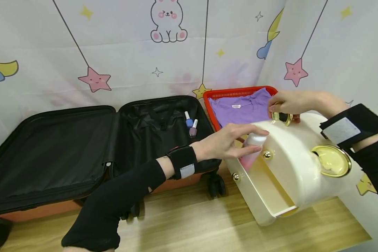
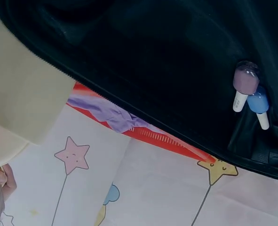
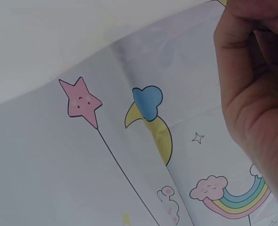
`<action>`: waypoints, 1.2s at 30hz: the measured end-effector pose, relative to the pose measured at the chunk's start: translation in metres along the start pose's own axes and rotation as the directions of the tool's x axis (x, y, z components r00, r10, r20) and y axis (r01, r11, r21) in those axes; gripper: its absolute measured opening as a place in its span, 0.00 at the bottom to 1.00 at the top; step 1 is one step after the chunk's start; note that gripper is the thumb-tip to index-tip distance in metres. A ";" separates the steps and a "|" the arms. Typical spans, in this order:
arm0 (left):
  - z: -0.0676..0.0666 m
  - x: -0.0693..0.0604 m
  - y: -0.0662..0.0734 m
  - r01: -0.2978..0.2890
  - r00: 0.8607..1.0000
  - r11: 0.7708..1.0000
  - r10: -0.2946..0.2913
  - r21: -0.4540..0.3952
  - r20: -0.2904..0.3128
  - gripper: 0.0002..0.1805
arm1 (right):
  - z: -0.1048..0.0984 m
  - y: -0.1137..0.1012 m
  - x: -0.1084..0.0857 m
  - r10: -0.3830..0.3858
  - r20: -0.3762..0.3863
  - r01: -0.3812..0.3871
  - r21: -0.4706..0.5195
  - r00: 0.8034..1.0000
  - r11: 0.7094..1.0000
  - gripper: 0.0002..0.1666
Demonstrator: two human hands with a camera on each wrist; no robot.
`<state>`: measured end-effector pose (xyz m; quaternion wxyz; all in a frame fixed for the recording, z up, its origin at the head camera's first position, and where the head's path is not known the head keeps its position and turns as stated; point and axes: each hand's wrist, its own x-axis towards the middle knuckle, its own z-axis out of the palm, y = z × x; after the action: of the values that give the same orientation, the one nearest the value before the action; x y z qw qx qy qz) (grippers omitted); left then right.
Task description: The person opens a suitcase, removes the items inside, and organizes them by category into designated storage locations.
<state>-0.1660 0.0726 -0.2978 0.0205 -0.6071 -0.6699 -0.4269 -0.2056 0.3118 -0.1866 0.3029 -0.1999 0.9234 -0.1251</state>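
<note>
My left hand [image 1: 228,140] pinches the white cap of a pink bottle [image 1: 247,161] between thumb and fingers. The bottle's lower part is inside the pulled-out drawer [image 1: 259,201] of a cream storage case [image 1: 302,140]. On top of the case my right hand [image 1: 288,101] grips the gold handle [image 1: 288,120]. The right wrist view shows that hand [image 3: 256,99] with bent fingers, the handle out of sight. In the left wrist view the case [image 2: 26,84] appears at left, but the bottle does not.
An open black-lined suitcase [image 1: 56,154] lies at left. Blue nail polish [image 1: 189,120] and mauve nail polish [image 1: 193,130] lie in its right half. A red basket [image 1: 209,108] behind the case holds a purple garment [image 1: 228,112]. A patterned curtain [image 1: 129,42] hangs behind.
</note>
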 end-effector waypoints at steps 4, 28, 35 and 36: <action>-0.001 -0.002 0.001 0.081 0.996 0.997 -0.081 0.008 0.046 0.30 | -0.001 0.001 -0.001 -0.003 -0.006 0.003 -0.010 1.000 1.000 0.14; -0.020 0.016 0.013 0.571 0.675 0.643 -0.722 0.511 0.153 0.33 | 0.000 0.001 -0.003 0.001 -0.013 -0.001 -0.016 1.000 1.000 0.13; -0.017 0.017 0.018 0.512 0.671 0.618 -0.721 0.596 0.172 0.28 | 0.000 0.002 -0.002 -0.009 -0.014 0.009 -0.028 1.000 1.000 0.14; -0.018 0.015 0.018 0.503 0.691 0.640 -0.701 0.581 0.174 0.27 | -0.001 0.001 -0.002 -0.009 -0.014 0.008 -0.031 1.000 0.999 0.14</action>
<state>-0.1641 0.0719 -0.2683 -0.1050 -0.3871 -0.9110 -0.0958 -0.2052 0.3138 -0.1859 0.2928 -0.2076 0.9264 -0.1136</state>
